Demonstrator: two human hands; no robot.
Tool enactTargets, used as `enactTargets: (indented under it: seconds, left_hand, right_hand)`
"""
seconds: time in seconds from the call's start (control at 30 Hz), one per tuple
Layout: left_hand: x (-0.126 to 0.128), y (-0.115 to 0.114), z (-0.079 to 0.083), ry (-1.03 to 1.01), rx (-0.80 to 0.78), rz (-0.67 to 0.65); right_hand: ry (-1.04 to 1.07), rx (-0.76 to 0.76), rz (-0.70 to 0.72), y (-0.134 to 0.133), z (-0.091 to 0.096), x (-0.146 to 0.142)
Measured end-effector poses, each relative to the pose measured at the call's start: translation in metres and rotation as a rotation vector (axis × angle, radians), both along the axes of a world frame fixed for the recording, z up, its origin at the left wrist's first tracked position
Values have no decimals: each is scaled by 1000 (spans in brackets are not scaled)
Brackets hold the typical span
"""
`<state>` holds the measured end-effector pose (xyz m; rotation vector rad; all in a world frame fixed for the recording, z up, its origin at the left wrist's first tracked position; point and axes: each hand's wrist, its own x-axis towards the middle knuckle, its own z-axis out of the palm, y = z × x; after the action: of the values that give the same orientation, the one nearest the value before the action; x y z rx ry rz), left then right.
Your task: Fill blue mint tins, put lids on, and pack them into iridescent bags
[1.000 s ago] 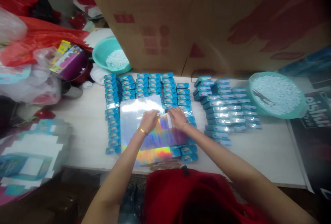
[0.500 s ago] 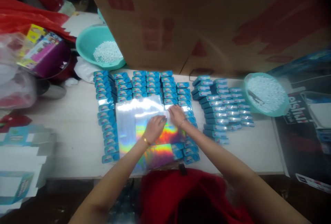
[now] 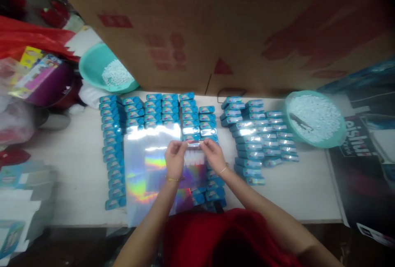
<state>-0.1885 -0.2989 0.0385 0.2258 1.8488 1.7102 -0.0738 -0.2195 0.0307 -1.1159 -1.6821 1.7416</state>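
Between my left hand (image 3: 174,158) and my right hand (image 3: 213,155) stretches a small shiny strip (image 3: 194,144). The fingertips of each hand pinch one end of it, with the thumbs turned inward. Below it, glossy rainbow-coloured sheets (image 3: 135,176) lie on top of several small blue boxes. A row of small white pieces (image 3: 194,159) shows on the upper sheet, just under the strip. Columns of blue boxes (image 3: 112,147) stand left of the sheets, and more boxes (image 3: 169,104) run behind them. What is printed on the strip is too blurred to read.
A large cardboard box (image 3: 191,32) walls off the back of the white table (image 3: 77,176). Another block of blue boxes (image 3: 256,135) stands to the right. Turquoise basins of small white pieces stand at back left (image 3: 92,63) and right (image 3: 338,129); a dark tool (image 3: 300,122) lies in the right one.
My hands, close together on the sheet before, are now apart and raised with the shiny strip held between them. The whole view has shifted a little.
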Motion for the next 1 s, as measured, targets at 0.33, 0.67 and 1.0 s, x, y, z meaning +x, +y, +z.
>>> enactTargets:
  seconds: [0.33, 0.67, 1.0]
  left_hand:
    - [-9, 154, -42, 485, -64, -54]
    - [-13, 195, -64, 737, -586, -202]
    - [-13, 199, -65, 809, -728, -251]
  right_hand:
    - [-305, 467, 36, 178, -35, -3]
    - [-801, 803, 161, 204, -63, -20]
    - [-828, 817, 202, 202, -71, -21]
